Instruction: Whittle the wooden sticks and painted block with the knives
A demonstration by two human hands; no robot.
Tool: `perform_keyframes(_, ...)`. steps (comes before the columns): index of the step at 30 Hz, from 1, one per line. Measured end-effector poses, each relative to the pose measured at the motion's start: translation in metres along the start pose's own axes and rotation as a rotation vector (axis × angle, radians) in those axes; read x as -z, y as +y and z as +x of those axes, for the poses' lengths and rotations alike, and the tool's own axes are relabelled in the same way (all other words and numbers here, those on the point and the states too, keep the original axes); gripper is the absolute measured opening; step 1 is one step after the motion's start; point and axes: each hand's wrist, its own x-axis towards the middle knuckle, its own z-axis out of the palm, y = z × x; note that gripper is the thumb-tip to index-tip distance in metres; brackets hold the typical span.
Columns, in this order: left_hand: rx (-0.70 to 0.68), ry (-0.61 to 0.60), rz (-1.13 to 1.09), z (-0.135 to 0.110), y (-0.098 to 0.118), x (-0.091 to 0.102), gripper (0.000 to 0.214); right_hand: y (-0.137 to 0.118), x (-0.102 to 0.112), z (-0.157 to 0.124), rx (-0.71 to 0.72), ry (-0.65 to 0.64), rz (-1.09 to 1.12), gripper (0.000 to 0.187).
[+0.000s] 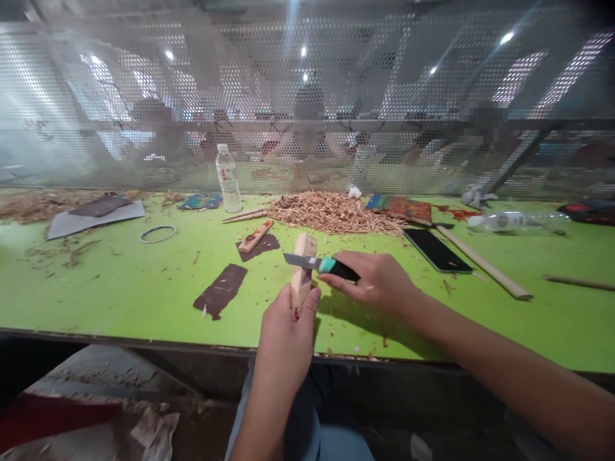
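My left hand (284, 336) is closed around the lower end of a pale wooden stick (302, 264), holding it upright over the near edge of the green table (120, 282). My right hand (377, 278) grips the dark and teal handle of a knife (314, 262). The blade points left and lies across the upper part of the stick. A big heap of wood shavings (331, 212) lies on the table just beyond the hands.
Two dark sandpaper pieces (221, 289) and a small painted wooden block (256, 236) lie to the left. A water bottle (228, 178), a ring (157, 234), a phone (437, 250), long dowels (485, 264) and a lying bottle (514, 221) are spread about. People sit behind the perforated screen (307, 96).
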Motion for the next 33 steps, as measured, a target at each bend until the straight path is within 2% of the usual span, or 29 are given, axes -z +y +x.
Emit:
perform_keyframes(3,0.002,-0.024,0.003,-0.003,-0.001,-0.001,0.035,0.030,0.015,0.008,-0.230,0.143,0.015,0.056)
perform_keyframes(6,-0.001,-0.052,0.017,-0.003,-0.003,-0.002,0.035,0.061,0.029,0.011,-0.319,0.275,-0.014,0.054)
perform_keyframes(8,0.000,-0.085,-0.002,-0.003,-0.005,-0.002,0.036,0.068,0.031,0.010,-0.312,0.285,-0.002,0.054)
perform_keyframes(10,0.016,-0.134,-0.077,-0.003,-0.005,0.000,0.040,0.063,0.027,0.009,-0.250,0.223,0.037,0.054)
perform_keyframes(15,0.085,-0.236,-0.309,-0.003,-0.006,0.003,0.042,0.025,0.007,0.005,0.006,-0.032,0.150,0.053)
perform_keyframes(20,0.148,-0.247,-0.312,-0.002,-0.005,0.006,0.042,0.010,-0.006,-0.002,0.172,-0.166,0.187,0.049)
perform_keyframes(23,0.127,-0.241,-0.324,-0.002,-0.003,0.008,0.045,0.012,-0.008,-0.004,0.190,-0.161,0.197,0.048)
perform_keyframes(28,0.125,-0.253,-0.422,-0.004,-0.002,0.011,0.054,0.015,-0.005,-0.002,0.141,-0.079,0.234,0.047)
perform_keyframes(33,0.124,-0.270,-0.630,-0.004,-0.005,0.016,0.038,0.016,-0.002,-0.001,0.080,0.001,0.266,0.046)
